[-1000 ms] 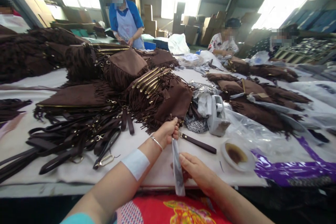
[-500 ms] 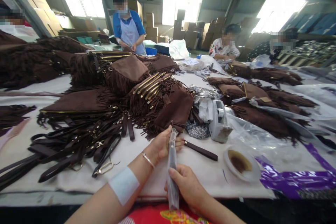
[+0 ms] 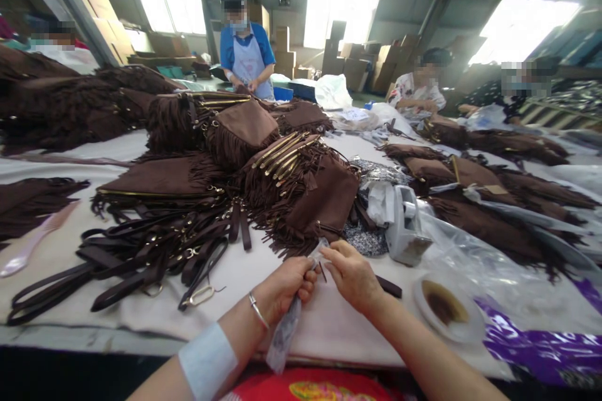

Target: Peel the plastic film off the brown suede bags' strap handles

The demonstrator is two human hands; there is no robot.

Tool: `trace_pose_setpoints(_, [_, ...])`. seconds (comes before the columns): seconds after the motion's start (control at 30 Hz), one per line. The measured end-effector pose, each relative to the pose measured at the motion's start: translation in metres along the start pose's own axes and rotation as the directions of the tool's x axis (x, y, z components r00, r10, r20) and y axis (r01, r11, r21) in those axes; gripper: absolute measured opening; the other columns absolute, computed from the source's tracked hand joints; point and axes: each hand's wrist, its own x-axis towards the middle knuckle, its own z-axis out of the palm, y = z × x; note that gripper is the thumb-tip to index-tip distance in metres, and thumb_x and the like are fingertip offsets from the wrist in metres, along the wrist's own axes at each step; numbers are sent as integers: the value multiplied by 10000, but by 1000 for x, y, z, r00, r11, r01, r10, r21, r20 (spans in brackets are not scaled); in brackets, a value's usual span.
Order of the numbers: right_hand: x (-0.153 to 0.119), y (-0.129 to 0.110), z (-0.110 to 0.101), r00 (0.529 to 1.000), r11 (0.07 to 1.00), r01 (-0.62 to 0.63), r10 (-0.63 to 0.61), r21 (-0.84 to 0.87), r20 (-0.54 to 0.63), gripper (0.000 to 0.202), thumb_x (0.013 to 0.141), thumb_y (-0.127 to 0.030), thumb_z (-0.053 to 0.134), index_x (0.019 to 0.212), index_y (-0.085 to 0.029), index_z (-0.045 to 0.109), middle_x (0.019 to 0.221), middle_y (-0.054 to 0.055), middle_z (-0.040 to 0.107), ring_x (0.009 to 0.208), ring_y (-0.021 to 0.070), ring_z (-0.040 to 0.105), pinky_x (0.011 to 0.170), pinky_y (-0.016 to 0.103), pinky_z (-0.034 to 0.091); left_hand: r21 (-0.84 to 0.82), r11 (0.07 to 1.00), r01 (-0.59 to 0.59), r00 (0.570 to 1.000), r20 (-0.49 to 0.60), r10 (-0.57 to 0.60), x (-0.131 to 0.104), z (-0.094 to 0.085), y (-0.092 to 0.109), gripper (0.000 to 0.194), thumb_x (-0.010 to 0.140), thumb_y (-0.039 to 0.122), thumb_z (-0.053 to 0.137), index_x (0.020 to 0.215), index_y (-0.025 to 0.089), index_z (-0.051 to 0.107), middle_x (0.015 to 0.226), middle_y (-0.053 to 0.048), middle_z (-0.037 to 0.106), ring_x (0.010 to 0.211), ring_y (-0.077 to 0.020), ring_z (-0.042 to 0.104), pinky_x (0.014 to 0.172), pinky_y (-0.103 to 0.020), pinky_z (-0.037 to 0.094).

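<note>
My left hand is closed round a narrow clear plastic sleeve, whose lower end hangs toward the table's front edge. At the sleeve's upper end, the fingers of my right hand pinch the plastic. A thin dark strip shows between the two hands. Just beyond them lies a brown fringed bag on a stack with gold zips. A dark strap lies partly behind my right wrist.
Left are brown straps with gold rings and a pink comb. Right are a tape dispenser, a round dish, purple-printed plastic and more fringed bags. Across the table stands a person in an apron; others work nearby.
My left hand has closed round the sleeve, which now slants down to the left. My right hand has moved from its lower part up to its top end. The view has shifted left.
</note>
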Motion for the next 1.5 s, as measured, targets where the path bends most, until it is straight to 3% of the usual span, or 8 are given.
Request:
trace_pose_setpoints(0.27, [34, 14, 0, 902, 929, 330, -258, -168, 346, 180, 912, -215, 570, 833, -227, 732, 853, 45, 670, 848, 182, 559, 786, 311, 391, 519, 822, -234, 947, -69, 313, -7, 5, -16, 314, 928, 430, 347, 785, 190, 490, 578, 33, 513, 407, -92, 407, 410, -213, 316])
trace_pose_setpoints(0.47, [43, 13, -1, 851, 968, 239, -169, -80, 497, 165, 829, -134, 598, 784, -186, 748, 769, 44, 691, 778, 163, 610, 745, 252, 424, 905, 298, -304, 779, 56, 625, -2, 3, -22, 334, 949, 310, 328, 773, 161, 570, 759, -103, 652, 706, -195, 593, 669, -317, 434])
trace_pose_setpoints(0.63, [49, 5, -5, 867, 991, 67, -1, -115, 499, 280, 793, -152, 588, 1028, -210, 730, 890, 43, 728, 817, 173, 639, 733, 238, 436, 976, 93, -197, 801, 105, 590, 5, 3, -25, 297, 910, 162, 336, 878, 107, 627, 875, -176, 684, 781, -237, 628, 718, -350, 454])
trace_pose_setpoints(0.9, [63, 2, -7, 758, 977, 184, -71, -107, 648, 271, 746, -108, 579, 891, -209, 785, 875, 59, 708, 819, 180, 633, 722, 237, 449, 969, 149, -196, 791, 66, 608, -2, 5, -29, 313, 917, 194, 340, 958, 109, 639, 947, -186, 701, 852, -258, 653, 752, -361, 474])
trace_pose_setpoints(1.2, [22, -7, -5, 897, 932, 281, -170, -230, 408, 167, 865, -227, 557, 792, -181, 701, 868, 72, 667, 850, 205, 567, 792, 328, 437, 852, 486, -194, 869, -80, 489, -3, 4, -20, 311, 919, 291, 348, 674, 187, 510, 656, -54, 592, 573, -160, 555, 513, -258, 409])
trace_pose_setpoints(1.33, [5, 17, -56, 1000, 984, 24, -24, -176, 0, 232, 907, -259, 520, 1080, -210, 666, 1089, 93, 669, 1018, 224, 573, 922, 372, 421, 750, 644, -154, 895, -170, 413, 1, 5, -21, 282, 920, 316, 319, 697, 210, 454, 554, 28, 454, 435, -119, 415, 388, -227, 316])
trace_pose_setpoints(1.43, [1, 61, -113, 775, 848, -530, 496, 24, -393, 290, 882, -358, 507, 1074, -194, 648, 1122, 115, 653, 1014, 243, 587, 884, 371, 440, 662, 739, -129, 925, -187, 330, 3, 7, -24, 270, 930, 338, 288, 739, 217, 436, 535, 64, 380, 371, -97, 326, 331, -211, 260])
trace_pose_setpoints(1.5, [1, 91, -139, 653, 723, -685, 662, 85, -369, 312, 878, -375, 445, 934, -155, 660, 954, 138, 677, 838, 246, 615, 737, 359, 451, 657, 740, -148, 926, -172, 337, 4, 8, -26, 271, 934, 343, 286, 745, 216, 434, 535, 70, 372, 360, -91, 313, 325, -204, 256])
